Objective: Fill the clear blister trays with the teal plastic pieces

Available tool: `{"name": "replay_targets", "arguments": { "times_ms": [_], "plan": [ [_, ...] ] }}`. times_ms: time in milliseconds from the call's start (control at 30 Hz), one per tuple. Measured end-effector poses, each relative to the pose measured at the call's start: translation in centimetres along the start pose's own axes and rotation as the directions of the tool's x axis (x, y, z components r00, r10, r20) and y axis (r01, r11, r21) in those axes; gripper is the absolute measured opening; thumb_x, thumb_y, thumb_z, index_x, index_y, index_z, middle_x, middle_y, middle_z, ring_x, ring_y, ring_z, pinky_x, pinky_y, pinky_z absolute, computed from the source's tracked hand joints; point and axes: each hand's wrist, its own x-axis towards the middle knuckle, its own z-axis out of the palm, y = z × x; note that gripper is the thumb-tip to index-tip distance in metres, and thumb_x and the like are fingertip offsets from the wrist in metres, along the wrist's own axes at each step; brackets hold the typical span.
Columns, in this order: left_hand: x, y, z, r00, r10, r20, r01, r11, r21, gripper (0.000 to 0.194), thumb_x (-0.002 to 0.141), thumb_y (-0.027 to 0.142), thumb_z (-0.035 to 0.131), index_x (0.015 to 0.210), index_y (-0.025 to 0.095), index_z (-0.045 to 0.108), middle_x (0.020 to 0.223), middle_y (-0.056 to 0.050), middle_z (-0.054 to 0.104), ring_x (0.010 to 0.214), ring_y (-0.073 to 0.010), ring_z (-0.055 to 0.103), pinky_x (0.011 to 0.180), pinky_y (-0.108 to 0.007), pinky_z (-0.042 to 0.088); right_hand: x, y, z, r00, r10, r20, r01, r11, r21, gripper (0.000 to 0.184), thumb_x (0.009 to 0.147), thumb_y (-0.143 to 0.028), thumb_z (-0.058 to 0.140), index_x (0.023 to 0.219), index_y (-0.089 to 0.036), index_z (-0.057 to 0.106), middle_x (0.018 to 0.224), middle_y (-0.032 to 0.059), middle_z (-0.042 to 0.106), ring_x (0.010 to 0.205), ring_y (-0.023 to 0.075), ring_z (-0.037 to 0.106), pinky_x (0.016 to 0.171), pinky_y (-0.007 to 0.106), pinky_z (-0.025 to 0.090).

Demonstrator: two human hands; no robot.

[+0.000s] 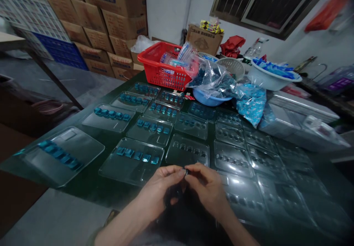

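Head view: left hand [157, 191] and right hand [207, 187] near clear blister tray [187, 151], fingers [177, 172] clamped on small dark piece [186, 172].

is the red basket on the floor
No, the basket stands on the dark table, just behind the rows of clear trays.

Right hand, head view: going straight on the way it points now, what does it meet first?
The small dark piece at its fingertips: the right hand points up and left, and the piece sits pinched between it and the left hand. Depth is hard to judge here.
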Motion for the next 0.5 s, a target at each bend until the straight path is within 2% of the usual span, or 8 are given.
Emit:
{"name": "replay_targets", "arguments": {
  "times_ms": [300,500],
  "plan": [
    [-0.2,0.0,0.1,0.995,0.101,0.012,-0.102,0.995,0.023,0.015,0.073,0.028,0.056,0.069,0.013,0.057,0.056,0.0,0.05,0.049,-0.0073,0.044,0.038,-0.017,0.024,0.2,-0.3,0.3,0.998,0.056,0.008,-0.056,0.997,0.053,0.007,0.075,-0.021,0.057,0.08,-0.019,0.061,0.068,-0.0018,0.058,0.061,0.0103,0.054,0.055,0.02,0.041],
    [-0.3,0.2,0.3,0.995,0.103,0.016,-0.104,0.994,0.026,0.021,0.074,0.03,0.055,0.062,0.014,0.053,0.052,0.002,0.047,0.045,-0.0061,0.041,0.038,-0.017,0.023,0.1,-1.0,0.6,0.994,0.096,0.056,-0.104,0.982,0.16,0.005,0.075,-0.021,0.058,0.077,-0.017,0.061,0.067,-0.0019,0.057,0.06,0.0102,0.055,0.055,0.02,0.042]
  ]
}}
